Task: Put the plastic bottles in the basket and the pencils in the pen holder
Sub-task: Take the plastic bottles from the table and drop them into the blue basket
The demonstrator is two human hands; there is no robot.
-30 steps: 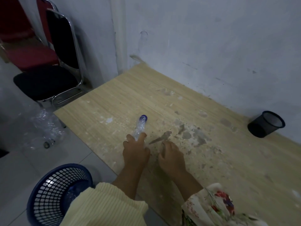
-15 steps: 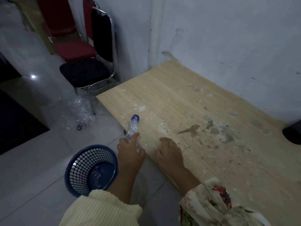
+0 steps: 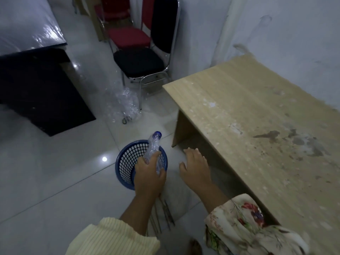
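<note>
My left hand (image 3: 149, 178) grips a crumpled clear plastic bottle (image 3: 153, 146) with a blue cap, held over the round blue mesh basket (image 3: 125, 161) that stands on the tiled floor. The bottle points away from me, its cap past the basket's far rim. My right hand (image 3: 196, 167) hovers with fingers spread and nothing in it, just off the left front edge of the wooden table (image 3: 257, 116). Several thin pencil-like sticks (image 3: 166, 212) lie on the floor below my left wrist. The pen holder is out of view.
A black chair (image 3: 139, 61) and a red chair (image 3: 128, 36) stand by the wall beyond the table. Crumpled clear plastic wrap (image 3: 125, 105) lies on the floor near them. A dark table (image 3: 36, 80) fills the left. The wooden tabletop is stained.
My left hand carried the bottle off the table, left and down over the basket. My right hand left the tabletop. The view swung left, so the black pen holder dropped out of sight.
</note>
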